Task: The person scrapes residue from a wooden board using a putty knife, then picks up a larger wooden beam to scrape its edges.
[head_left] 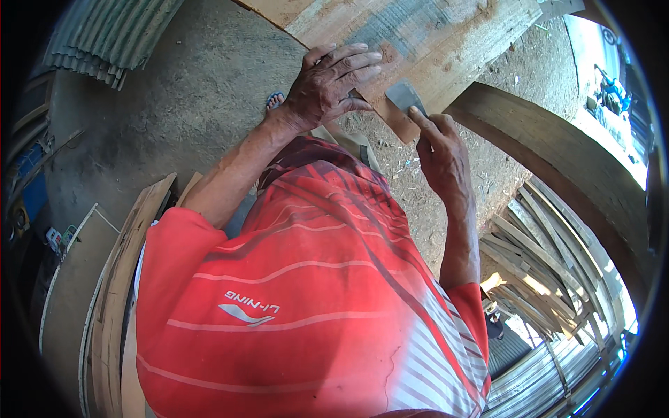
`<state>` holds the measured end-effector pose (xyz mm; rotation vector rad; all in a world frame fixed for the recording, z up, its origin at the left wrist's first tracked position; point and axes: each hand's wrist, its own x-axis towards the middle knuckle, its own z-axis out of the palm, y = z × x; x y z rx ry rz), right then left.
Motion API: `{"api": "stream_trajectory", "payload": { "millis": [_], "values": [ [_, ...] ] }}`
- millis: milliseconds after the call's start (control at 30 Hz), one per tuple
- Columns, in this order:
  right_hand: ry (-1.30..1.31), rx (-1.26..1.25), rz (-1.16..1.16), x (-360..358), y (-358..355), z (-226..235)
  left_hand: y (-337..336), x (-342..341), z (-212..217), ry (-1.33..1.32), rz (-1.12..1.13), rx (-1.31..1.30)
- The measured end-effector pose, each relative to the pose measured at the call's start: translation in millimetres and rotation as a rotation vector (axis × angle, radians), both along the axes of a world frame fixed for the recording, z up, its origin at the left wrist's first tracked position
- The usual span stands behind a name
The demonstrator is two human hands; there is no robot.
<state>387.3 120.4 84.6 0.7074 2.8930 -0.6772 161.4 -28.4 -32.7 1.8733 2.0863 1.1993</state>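
One scraper is gripped in the right hand, blade laid on the board's near end. Left hand is rested on the board's left edge, fingers spread, nothing clamped. Judged partway: brown is spread widely; grey patch is left mid-board. Coating or dust: can't be told.

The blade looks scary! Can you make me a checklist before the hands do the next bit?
1. Blade held in the right hand: ok.
2. Left hand at the board: ok.
3. Left hand apart from the blade: ok, there's a gap.
4. Board all one colour: not ok, a grey patch shows.
5. Blade sharp: cannot tell.
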Motion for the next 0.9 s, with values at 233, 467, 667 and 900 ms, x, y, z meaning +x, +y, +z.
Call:
{"api": "stream_trajectory", "payload": {
  "millis": [233,467,667,900],
  "values": [
    [0.006,-0.001,-0.009,6,-12,-2,1,0,-2,0.004,0.007,0.018],
    [0.009,-0.011,-0.074,-9,-9,-2,1,-2,-2,0.0,0.008,0.022],
    [0.013,-0.045,-0.107,24,-12,7,3,-1,-2,0.019,0.002,0.0],
    [0.004,-0.092,-0.144,10,-23,-5,1,-1,-1,0.023,0.001,0.001]
  ]
}}
